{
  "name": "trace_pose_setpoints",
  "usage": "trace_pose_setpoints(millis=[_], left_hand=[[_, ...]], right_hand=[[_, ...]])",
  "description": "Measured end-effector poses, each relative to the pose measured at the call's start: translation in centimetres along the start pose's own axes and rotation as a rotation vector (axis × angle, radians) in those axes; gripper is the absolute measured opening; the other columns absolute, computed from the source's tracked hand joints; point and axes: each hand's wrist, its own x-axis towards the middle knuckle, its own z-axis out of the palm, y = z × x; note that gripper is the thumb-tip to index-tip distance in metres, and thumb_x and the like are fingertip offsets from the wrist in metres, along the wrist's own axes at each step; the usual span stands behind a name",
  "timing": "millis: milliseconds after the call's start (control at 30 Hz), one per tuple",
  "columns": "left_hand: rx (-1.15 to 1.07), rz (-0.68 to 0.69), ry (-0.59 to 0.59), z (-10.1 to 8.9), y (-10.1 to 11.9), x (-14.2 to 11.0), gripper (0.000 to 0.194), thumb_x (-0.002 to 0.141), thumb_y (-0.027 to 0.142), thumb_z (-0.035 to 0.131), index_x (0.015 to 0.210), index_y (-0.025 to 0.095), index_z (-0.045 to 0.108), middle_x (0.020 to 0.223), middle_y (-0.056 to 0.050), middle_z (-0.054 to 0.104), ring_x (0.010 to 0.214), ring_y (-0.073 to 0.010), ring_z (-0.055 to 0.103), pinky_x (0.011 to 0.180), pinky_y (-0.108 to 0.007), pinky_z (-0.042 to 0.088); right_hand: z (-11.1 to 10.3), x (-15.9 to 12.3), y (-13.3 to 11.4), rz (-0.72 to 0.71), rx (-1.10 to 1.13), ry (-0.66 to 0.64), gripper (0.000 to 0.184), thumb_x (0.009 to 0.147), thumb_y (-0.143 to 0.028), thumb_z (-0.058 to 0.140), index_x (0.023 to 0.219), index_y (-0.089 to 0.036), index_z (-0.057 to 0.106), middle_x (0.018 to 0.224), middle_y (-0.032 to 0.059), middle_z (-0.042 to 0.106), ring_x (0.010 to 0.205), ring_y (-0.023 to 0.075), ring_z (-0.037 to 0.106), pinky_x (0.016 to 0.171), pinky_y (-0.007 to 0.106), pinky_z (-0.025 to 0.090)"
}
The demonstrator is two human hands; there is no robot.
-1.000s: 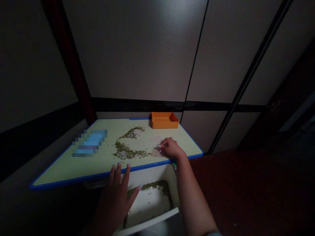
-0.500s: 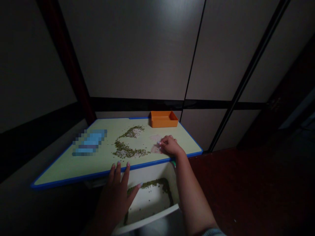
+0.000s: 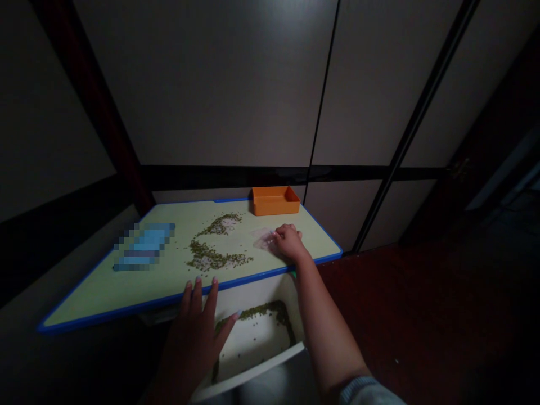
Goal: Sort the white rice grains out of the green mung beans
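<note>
My right hand (image 3: 289, 241) is closed in a pinch over the right part of the yellow-green tabletop (image 3: 126, 292). A thin, see-through pinkish plastic piece (image 3: 262, 238) lies at its fingertips; its exact kind is unclear. Left of that, small green beans (image 3: 217, 259) are scattered in a curved heap, with pale patches among them. My left hand (image 3: 198, 315) has its fingers spread at the blue front edge, above the left side of a white bin (image 3: 253, 371). More green beans line the bin's inner edges.
An orange open box (image 3: 276, 206) stands at the back right of the table. A blurred-out blue item (image 3: 145, 246) lies at the left. Grey cabinet doors (image 3: 232, 84) rise behind, and a dark red floor (image 3: 363, 304) is at the right.
The view has shifted slightly. My right hand has moved a little away and to the right across the table, and the plastic piece has changed shape. My left hand keeps its place.
</note>
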Motion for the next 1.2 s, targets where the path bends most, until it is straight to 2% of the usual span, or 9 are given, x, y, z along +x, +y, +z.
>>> trace_pose_setpoints(millis=[167,333,467,633,967,1200], left_hand=[[-0.005,-0.03,-0.029,-0.4,0.1,0.1,0.074,0.076,0.057,0.044,0.132,0.01,0.04,0.138,-0.028,0.038,0.135,-0.0418,0.026,0.096,-0.053,0.042],[-0.013,-0.023,-0.014,-0.3,0.1,0.3,0.076,0.074,0.059,0.046,0.131,0.009,0.042,0.138,-0.028,0.039,0.135,-0.0416,0.027,0.1,-0.053,0.038],[-0.025,-0.032,-0.023,-0.4,0.3,0.2,0.075,0.074,0.058,0.047,0.131,0.01,0.042,0.14,-0.029,0.037,0.136,-0.0417,0.025,0.099,-0.053,0.039],[-0.036,-0.057,-0.057,-0.8,0.5,0.2,0.073,0.076,0.055,0.046,0.133,0.009,0.04,0.141,-0.028,0.035,0.136,-0.0413,0.024,0.098,-0.053,0.04],[-0.066,-0.058,-0.052,-1.0,0.5,0.4,0.071,0.076,0.054,0.047,0.132,0.01,0.04,0.142,-0.026,0.036,0.137,-0.0399,0.024,0.101,-0.053,0.039],[-0.072,-0.063,-0.06,-1.2,0.5,0.3,0.07,0.076,0.053,0.047,0.132,0.011,0.04,0.144,-0.024,0.034,0.137,-0.0391,0.023,0.101,-0.053,0.039]], right_hand=[[0.1,-0.1,-0.2,-0.049,-0.073,-0.022,0.027,0.089,-0.034,0.046,0.082,-0.02,0.068,0.101,0.0082,0.061,0.104,0.0236,0.041,0.081,0.037,0.027],[0.0,0.5,-0.4,0.036,-0.167,0.051,0.028,0.09,-0.037,0.044,0.09,-0.022,0.068,0.104,0.0099,0.059,0.104,0.0255,0.039,0.081,0.039,0.026],[0.1,0.7,-0.4,0.07,-0.123,0.093,0.03,0.091,-0.037,0.042,0.087,-0.02,0.067,0.103,0.0098,0.059,0.104,0.025,0.039,0.079,0.037,0.026],[0.3,0.3,-1.4,-0.086,-0.057,0.026,0.03,0.092,-0.037,0.042,0.086,-0.021,0.067,0.1,0.0066,0.06,0.102,0.0221,0.04,0.079,0.034,0.025],[2.0,1.2,-4.6,-0.065,-0.181,-0.015,0.029,0.092,-0.04,0.042,0.095,-0.023,0.066,0.105,0.0101,0.058,0.105,0.0251,0.038,0.082,0.04,0.025],[1.4,0.9,-4.3,-0.126,-0.132,-0.144,0.029,0.091,-0.041,0.042,0.091,-0.024,0.066,0.106,0.0082,0.057,0.105,0.0242,0.038,0.081,0.039,0.027]])
